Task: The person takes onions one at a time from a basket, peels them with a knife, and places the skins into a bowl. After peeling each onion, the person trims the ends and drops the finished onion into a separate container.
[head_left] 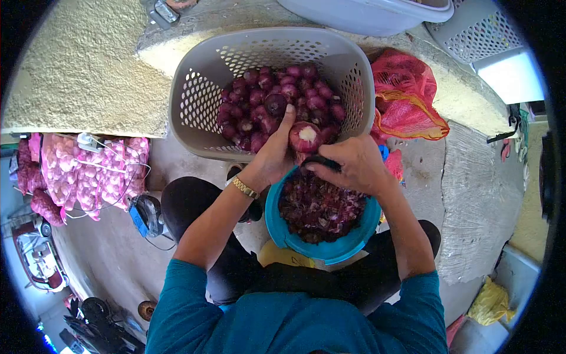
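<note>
My left hand (276, 152), with a gold watch on its wrist, is closed around a red onion (305, 137) that shows a white cut patch. My right hand (355, 164) grips the black handle (323, 161) of what looks like a small knife, right beside that onion; its blade is hidden. Just beyond my hands stands a grey perforated basket (200, 141) with many red onions (259, 94) in it. Under my hands, between my knees, is a turquoise basin (272, 221) holding onion skins and trimmings (321, 206).
A red mesh sack (407, 88) lies right of the basket. Pink net bags of pale bulbs (97, 171) stand at the left, near a blue and black device (145, 213) with a cord. A grey tub (365, 15) sits on the ledge at the top.
</note>
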Action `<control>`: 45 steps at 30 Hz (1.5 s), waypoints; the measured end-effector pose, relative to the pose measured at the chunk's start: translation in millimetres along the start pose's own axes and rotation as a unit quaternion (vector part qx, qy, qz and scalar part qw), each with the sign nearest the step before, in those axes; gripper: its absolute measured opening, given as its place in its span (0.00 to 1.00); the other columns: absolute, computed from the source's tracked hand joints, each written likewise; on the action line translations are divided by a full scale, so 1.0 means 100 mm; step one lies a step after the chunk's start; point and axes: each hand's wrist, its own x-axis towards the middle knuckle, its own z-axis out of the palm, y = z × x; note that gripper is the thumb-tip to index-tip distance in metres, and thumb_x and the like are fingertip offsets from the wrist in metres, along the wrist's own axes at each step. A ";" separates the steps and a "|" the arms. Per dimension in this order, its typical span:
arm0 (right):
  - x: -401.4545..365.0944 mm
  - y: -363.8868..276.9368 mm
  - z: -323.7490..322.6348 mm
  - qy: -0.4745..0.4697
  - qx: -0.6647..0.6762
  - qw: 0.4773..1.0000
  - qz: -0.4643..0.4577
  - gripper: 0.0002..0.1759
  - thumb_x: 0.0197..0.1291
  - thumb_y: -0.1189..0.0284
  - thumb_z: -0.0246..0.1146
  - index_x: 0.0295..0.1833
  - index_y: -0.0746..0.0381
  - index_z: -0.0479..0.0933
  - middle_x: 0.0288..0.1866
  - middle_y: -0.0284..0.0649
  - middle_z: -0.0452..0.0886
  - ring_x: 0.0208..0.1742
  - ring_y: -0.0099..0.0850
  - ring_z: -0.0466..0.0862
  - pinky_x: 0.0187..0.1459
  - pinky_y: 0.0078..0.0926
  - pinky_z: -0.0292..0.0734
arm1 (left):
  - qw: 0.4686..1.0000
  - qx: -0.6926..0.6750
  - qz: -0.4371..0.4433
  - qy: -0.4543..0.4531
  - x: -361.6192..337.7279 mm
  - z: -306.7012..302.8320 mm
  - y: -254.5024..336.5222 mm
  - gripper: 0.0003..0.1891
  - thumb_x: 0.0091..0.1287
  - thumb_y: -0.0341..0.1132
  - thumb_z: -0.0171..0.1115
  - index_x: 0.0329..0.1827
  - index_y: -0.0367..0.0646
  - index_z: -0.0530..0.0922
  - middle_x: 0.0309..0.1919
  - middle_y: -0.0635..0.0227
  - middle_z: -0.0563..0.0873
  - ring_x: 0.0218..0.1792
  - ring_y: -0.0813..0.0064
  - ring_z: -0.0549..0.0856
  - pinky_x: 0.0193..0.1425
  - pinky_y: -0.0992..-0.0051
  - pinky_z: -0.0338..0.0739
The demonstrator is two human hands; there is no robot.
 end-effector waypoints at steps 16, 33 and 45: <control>-0.14 -0.07 -0.04 -0.039 0.002 0.999 -0.017 0.17 0.52 0.55 0.71 0.28 0.55 0.77 0.25 0.40 0.79 0.29 0.46 0.82 0.29 0.42 0.74 | 0.997 0.030 0.055 -0.041 -0.08 -0.03 0.08 0.20 0.75 0.49 0.55 0.59 0.44 0.74 0.50 0.68 0.83 0.53 0.75 0.83 0.60 0.68 0.81; -0.24 -0.08 -0.21 -0.166 -0.043 0.985 0.034 0.20 0.50 0.51 0.72 0.35 0.57 0.80 0.25 0.46 0.82 0.32 0.49 0.84 0.35 0.46 0.78 | 0.996 0.019 0.065 -0.052 0.00 -0.11 0.06 0.23 0.77 0.51 0.52 0.61 0.39 0.75 0.55 0.64 0.83 0.57 0.73 0.82 0.65 0.65 0.78; -0.06 0.00 -0.10 0.095 0.117 0.983 0.105 0.20 0.52 0.56 0.74 0.37 0.59 0.76 0.24 0.47 0.79 0.29 0.52 0.82 0.30 0.44 0.74 | 0.989 0.118 0.000 -0.089 -0.04 -0.16 -0.04 0.29 0.75 0.64 0.41 0.58 0.48 0.72 0.48 0.72 0.78 0.51 0.78 0.79 0.57 0.68 0.79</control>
